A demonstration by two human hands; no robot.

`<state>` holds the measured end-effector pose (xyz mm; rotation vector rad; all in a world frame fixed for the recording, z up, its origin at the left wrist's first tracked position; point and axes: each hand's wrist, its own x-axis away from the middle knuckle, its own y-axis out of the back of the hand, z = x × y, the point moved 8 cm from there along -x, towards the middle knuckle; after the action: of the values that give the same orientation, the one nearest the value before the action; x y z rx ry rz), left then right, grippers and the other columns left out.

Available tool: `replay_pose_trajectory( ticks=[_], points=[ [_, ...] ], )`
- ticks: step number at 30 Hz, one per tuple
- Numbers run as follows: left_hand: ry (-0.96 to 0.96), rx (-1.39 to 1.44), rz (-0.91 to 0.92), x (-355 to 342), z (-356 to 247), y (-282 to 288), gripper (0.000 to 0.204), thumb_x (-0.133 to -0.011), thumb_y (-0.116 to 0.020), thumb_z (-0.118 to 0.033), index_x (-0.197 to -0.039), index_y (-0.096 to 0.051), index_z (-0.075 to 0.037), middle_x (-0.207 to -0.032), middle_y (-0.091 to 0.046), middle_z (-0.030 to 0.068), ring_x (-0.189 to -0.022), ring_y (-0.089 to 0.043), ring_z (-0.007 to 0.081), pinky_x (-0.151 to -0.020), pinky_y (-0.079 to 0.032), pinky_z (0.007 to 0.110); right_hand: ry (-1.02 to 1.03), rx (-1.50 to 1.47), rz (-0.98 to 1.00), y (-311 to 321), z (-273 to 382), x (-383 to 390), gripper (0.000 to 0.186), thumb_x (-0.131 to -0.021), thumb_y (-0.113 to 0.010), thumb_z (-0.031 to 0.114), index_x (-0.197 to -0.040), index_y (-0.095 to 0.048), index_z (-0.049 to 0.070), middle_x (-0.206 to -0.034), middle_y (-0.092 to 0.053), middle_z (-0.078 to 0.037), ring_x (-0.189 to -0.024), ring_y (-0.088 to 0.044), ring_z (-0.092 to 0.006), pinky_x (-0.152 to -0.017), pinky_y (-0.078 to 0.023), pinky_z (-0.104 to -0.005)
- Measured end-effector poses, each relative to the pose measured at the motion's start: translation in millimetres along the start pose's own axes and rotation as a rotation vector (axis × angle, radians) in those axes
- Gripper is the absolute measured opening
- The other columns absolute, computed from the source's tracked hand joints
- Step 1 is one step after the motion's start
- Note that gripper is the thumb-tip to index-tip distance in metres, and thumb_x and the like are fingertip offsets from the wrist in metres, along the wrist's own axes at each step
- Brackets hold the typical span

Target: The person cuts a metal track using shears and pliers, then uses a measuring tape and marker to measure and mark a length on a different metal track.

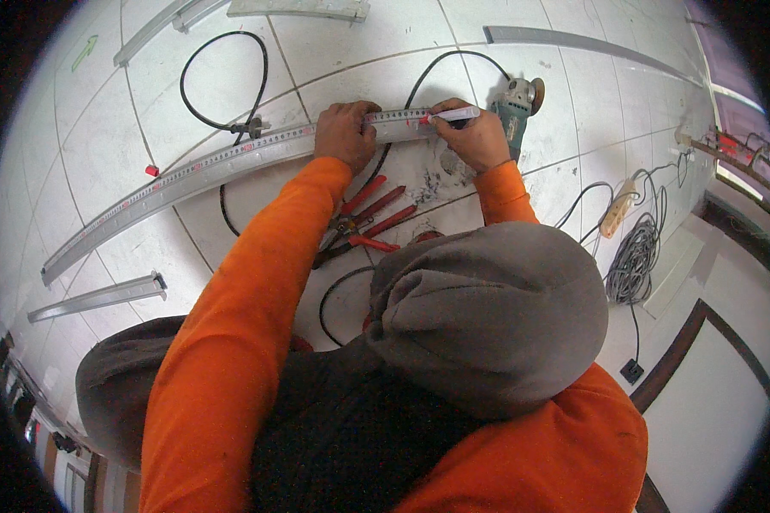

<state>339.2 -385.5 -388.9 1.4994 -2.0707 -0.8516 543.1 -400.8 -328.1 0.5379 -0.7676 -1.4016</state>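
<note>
A long galvanized metal channel (150, 201) lies slantwise across the tiles, from the left up to my hands. Along it runs a measuring tape (278, 138). My left hand (342, 137) is closed over the tape and channel, pressing them together. In my right hand (481, 142) is a white marker (458, 114), its red tip touching or just over the channel by the tape. Red-handled tin snips (368, 214) lie below my hands, partly behind my knee. A small red cap (152, 170) sits on the floor beside the channel.
Just right of my right hand lies an angle grinder (512, 120), its black cord (263, 68) looping behind the channel. Metal pieces (103, 297) lie left, with another strip (573, 43) at the far right. A coiled cable (633, 265) and a power strip (618, 209) are at the right.
</note>
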Motion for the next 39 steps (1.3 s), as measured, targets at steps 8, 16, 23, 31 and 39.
replay_pose_trajectory(
  ticks=[8, 16, 23, 31, 39],
  points=[
    [-0.029, 0.005, -0.029, 0.3, -1.3, 1.0, 0.030, -0.078, -0.062, -0.012, -0.107, -0.067, -0.014, -0.102, -0.068, 0.0097, -0.102, -0.059, 0.0315, -0.096, -0.043, 0.043, -0.040, 0.030, 0.004, 0.9, 0.9, -0.4, 0.021, -0.083, -0.073, 0.036, -0.093, -0.073, 0.017, -0.081, -0.072, -0.009, -0.076, -0.070, -0.0305, -0.067, -0.055, -0.0375],
    [-0.014, -0.017, -0.027, 0.5, -1.5, 1.4, 0.030, -0.078, -0.063, -0.012, -0.108, -0.067, -0.013, -0.103, -0.068, 0.0100, -0.104, -0.058, 0.0312, -0.096, -0.042, 0.042, -0.057, 0.032, 0.023, -1.5, -2.5, -0.6, 0.022, -0.084, -0.072, 0.039, -0.093, -0.073, 0.019, -0.080, -0.072, -0.009, -0.075, -0.070, -0.0307, -0.066, -0.055, -0.0377],
    [0.009, -0.018, -0.009, 0.3, -0.3, 0.8, 0.031, -0.078, -0.063, -0.012, -0.108, -0.067, -0.013, -0.104, -0.068, 0.0105, -0.106, -0.058, 0.0316, -0.098, -0.042, 0.042, -0.042, 0.024, 0.032, -2.9, -3.0, -1.5, 0.022, -0.084, -0.072, 0.039, -0.093, -0.073, 0.018, -0.081, -0.072, -0.009, -0.075, -0.069, -0.0310, -0.066, -0.055, -0.0379],
    [-0.013, -0.035, -0.016, -1.8, 3.9, -3.7, 0.031, -0.077, -0.063, -0.012, -0.108, -0.067, -0.013, -0.103, -0.068, 0.0107, -0.105, -0.058, 0.0312, -0.098, -0.042, 0.042, -0.180, -0.637, -0.080, 7.9, -6.2, 4.1, 0.022, -0.091, -0.068, 0.016, -0.109, -0.069, 0.005, -0.078, -0.067, -0.004, -0.062, -0.061, -0.0083, -0.058, -0.051, -0.0244],
    [0.024, -0.034, 0.003, -1.4, 2.3, -1.1, 0.031, -0.077, -0.062, -0.013, -0.108, -0.067, -0.014, -0.102, -0.068, 0.0108, -0.106, -0.058, 0.0309, -0.097, -0.043, 0.043, 0.172, 0.164, -0.204, 16.2, 4.0, 4.5, 0.055, -0.078, -0.078, 0.018, -0.128, -0.057, 0.008, -0.123, -0.062, -0.017, -0.114, -0.058, -0.0338, -0.099, -0.045, -0.0407]
  ],
)
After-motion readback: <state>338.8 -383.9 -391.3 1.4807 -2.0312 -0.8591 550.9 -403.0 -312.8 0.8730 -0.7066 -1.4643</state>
